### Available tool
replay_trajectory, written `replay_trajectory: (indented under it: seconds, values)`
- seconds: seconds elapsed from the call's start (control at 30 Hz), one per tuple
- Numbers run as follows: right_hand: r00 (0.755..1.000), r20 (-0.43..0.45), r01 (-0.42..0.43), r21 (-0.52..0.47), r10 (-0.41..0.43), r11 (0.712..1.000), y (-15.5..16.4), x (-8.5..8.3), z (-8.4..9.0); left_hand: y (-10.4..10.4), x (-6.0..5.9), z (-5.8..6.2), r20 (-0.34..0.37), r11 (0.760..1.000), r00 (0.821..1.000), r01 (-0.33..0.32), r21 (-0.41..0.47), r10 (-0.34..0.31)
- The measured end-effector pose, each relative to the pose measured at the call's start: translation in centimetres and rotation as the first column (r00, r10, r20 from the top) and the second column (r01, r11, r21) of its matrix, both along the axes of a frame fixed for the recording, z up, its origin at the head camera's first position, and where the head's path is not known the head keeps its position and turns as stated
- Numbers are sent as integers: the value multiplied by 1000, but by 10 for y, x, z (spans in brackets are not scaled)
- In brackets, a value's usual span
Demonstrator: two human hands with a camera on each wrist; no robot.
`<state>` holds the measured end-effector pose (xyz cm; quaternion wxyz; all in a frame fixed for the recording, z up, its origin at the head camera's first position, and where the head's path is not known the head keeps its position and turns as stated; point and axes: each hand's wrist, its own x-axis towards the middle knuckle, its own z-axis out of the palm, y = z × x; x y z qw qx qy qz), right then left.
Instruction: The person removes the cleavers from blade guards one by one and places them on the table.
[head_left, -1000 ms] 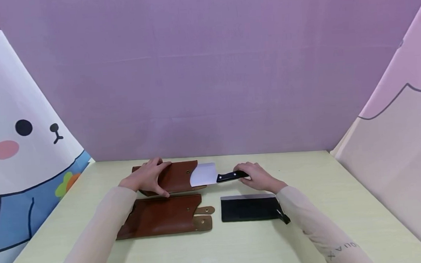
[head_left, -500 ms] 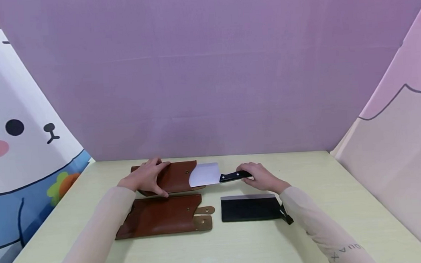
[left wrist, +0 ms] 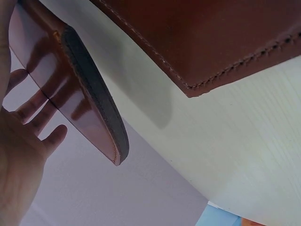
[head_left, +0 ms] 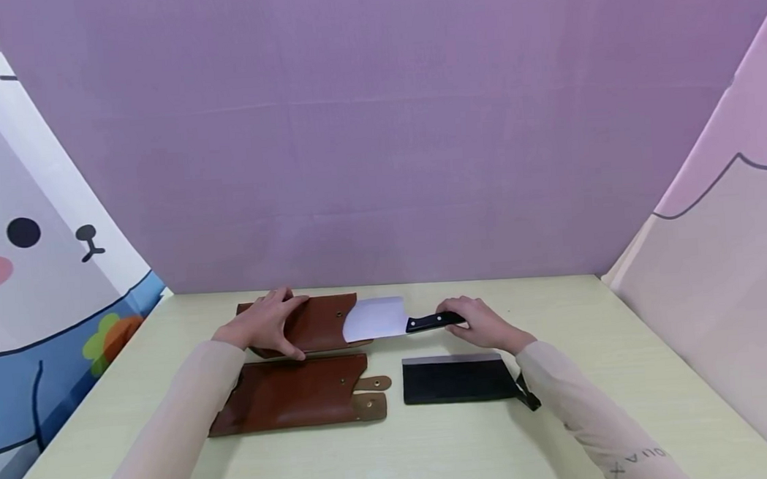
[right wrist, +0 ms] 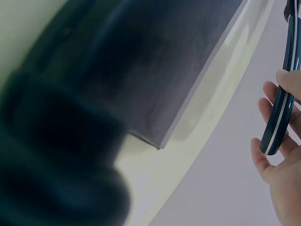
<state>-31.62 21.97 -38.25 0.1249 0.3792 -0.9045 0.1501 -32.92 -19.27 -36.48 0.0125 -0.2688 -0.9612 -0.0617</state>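
My left hand (head_left: 266, 323) holds a brown leather sheath (head_left: 322, 320) at the far side of the table, fingers over its top and thumb at its near edge. In the left wrist view this sheath (left wrist: 89, 103) is tilted up off the table against my left hand (left wrist: 19, 155). My right hand (head_left: 484, 323) grips the black handle (head_left: 429, 322) of a cleaver. Its shiny blade (head_left: 377, 319) sticks partly out of the sheath's right end. The right wrist view shows the handle (right wrist: 282, 108) between thumb and fingers of my right hand (right wrist: 282, 183).
A second brown sheath (head_left: 294, 393) with two snap tabs lies nearer me, left of centre. A black cleaver (head_left: 454, 379) lies flat to its right, its handle under my right forearm. The pale wooden table (head_left: 396, 451) is bounded by purple and cartoon-printed backdrops.
My right hand has moved to the right with the handle, and more of the blade shows outside the sheath. My left hand has stayed on the sheath.
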Motion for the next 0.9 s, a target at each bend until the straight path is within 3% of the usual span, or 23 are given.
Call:
replay_trajectory:
  seconds: [0.9]
  values:
    - [1000,-12,-4,-36,4,999,23,1,-5,-5,5,2,16,1000,1000,-17,13,17]
